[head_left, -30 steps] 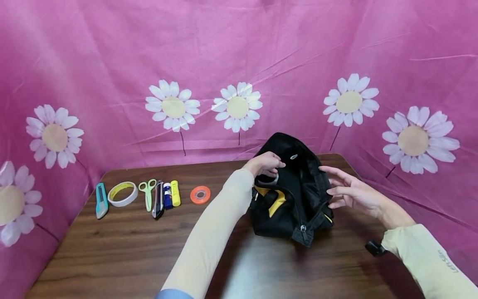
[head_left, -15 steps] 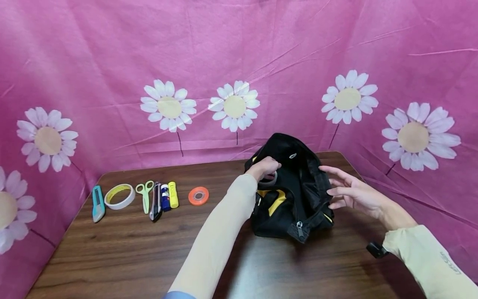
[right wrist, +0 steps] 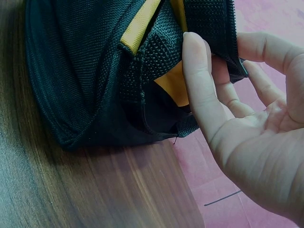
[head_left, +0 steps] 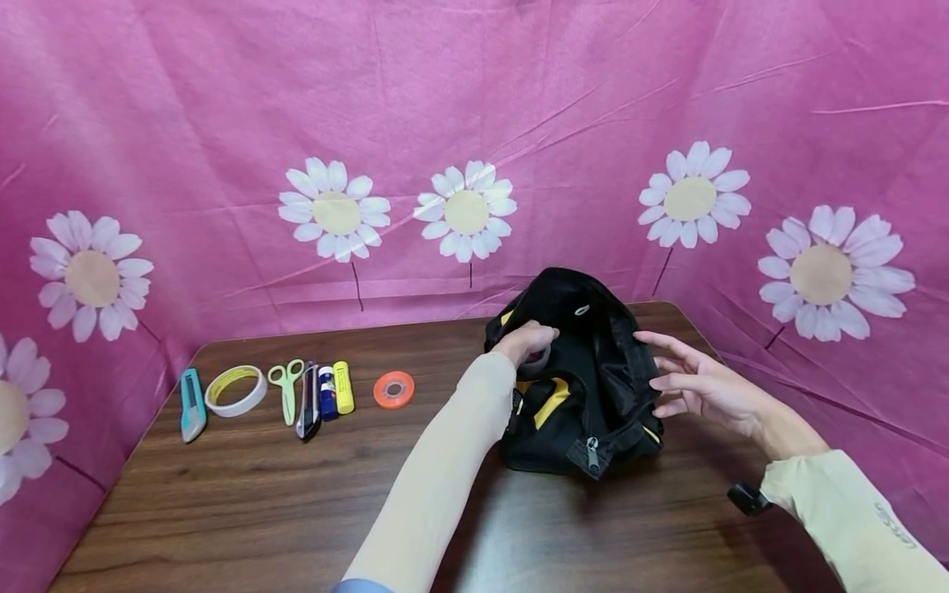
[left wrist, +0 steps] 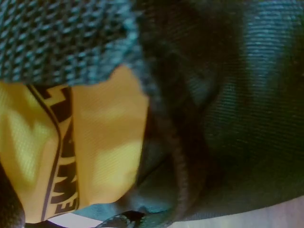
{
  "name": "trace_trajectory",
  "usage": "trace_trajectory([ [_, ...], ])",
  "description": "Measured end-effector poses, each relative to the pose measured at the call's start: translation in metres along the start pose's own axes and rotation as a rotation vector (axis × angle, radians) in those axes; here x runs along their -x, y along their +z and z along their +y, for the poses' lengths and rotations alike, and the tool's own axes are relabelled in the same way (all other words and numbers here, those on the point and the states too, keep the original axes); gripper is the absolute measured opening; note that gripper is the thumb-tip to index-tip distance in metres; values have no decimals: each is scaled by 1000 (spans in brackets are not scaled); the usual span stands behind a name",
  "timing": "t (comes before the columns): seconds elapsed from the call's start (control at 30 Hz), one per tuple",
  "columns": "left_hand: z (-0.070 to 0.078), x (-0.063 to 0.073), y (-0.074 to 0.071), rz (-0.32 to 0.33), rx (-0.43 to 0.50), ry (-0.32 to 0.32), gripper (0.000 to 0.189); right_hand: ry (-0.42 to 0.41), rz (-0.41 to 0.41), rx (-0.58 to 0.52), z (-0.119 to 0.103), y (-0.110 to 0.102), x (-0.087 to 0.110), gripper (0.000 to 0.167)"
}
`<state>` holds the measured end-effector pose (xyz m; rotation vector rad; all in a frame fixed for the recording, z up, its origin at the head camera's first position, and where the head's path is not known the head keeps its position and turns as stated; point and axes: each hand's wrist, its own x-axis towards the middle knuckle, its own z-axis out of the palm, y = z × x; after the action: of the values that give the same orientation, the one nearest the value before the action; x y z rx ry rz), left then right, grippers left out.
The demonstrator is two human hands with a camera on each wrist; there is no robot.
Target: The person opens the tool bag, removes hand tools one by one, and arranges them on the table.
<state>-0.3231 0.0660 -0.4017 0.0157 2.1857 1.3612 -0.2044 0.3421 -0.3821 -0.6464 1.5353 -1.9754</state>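
Note:
A black tool bag (head_left: 537, 449) with yellow patches stands with its mouth spread at the right of the table. My left hand (head_left: 528, 339) reaches into the mouth on its left side, fingers bent, and part of a grey ring-shaped thing (head_left: 537, 361) shows under it. Whether the fingers grip that ring is hidden. Only the bag's fabric and yellow lettered patch (left wrist: 109, 142) fill the left wrist view. At the right rim my right hand (head_left: 704, 387) holds the bag's zippered edge (right wrist: 211, 28) between thumb and fingers.
A turquoise cutter (head_left: 193, 405), white tape roll (head_left: 240, 408), green scissors (head_left: 287, 395), dark cutter (head_left: 308, 403), blue glue stick (head_left: 329, 395), yellow marker-like stick (head_left: 343, 387) and orange tape roll (head_left: 394, 389) lie on the wooden table (head_left: 245, 511). A pink flowered cloth (head_left: 408, 82) hangs behind.
My left hand has sunk a little lower into the bag, its fingers more bent. The right hand keeps its place at the rim. The view has shifted slightly.

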Motion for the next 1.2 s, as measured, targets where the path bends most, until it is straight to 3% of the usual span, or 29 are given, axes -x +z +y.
trace_trajectory([
  [0.1, -2, 1, -1, -21, -18, -10, 54, -4, -9, -17, 1, 0, 0, 72],
  [0.4, -5, 3, -2, -43, 82, 32, 49, 5, 34, 16, 0, 0, 2, 72],
  [0.57, -6, 4, -3, -30, 39, 43, 31, 7, 38, 24, 0, -1, 2, 72],
  [0.73, -10, 4, -5, -61, -40, 61, 17, 14, 56, 38, 2, -1, 2, 72],
  [0.97, -12, 5, -1, -40, -46, 55, 33, 69, 146, 92, 0, 4, 3, 73],
  [1.07, -13, 4, 0, -35, 11, 76, 36, 70, 150, 91, 0, 3, 3, 73],
  [1.2, -12, 1, 0, -52, 135, 134, 24, 61, 139, 78, 1, 2, 3, 73],
])
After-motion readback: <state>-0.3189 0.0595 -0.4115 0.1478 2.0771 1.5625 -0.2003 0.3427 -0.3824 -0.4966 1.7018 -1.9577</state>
